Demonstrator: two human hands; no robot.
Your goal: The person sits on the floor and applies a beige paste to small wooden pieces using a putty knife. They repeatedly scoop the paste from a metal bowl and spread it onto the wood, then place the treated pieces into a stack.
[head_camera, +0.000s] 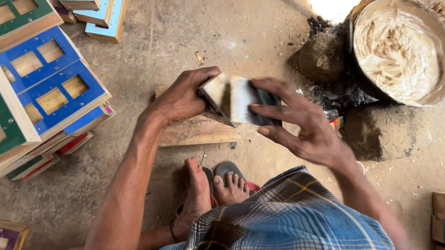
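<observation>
At frame centre the left hand [183, 97] is curled closed around one end of a small pale wooden block with a dark face [233, 100], while the right hand [295, 125], fingers spread, presses against its other side. The block seems mid-handling above a bare wooden plank [195, 131]; turning it next would need a firmer two-handed hold. A round metal pan of beige paste [401, 51] sits upper right, stacked green and blue wooden frames [16, 81] upper left.

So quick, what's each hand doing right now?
Left hand: closed, gripping the small wooden piece.
Right hand: fingers spread, resting on the dark pale-faced block.
</observation>
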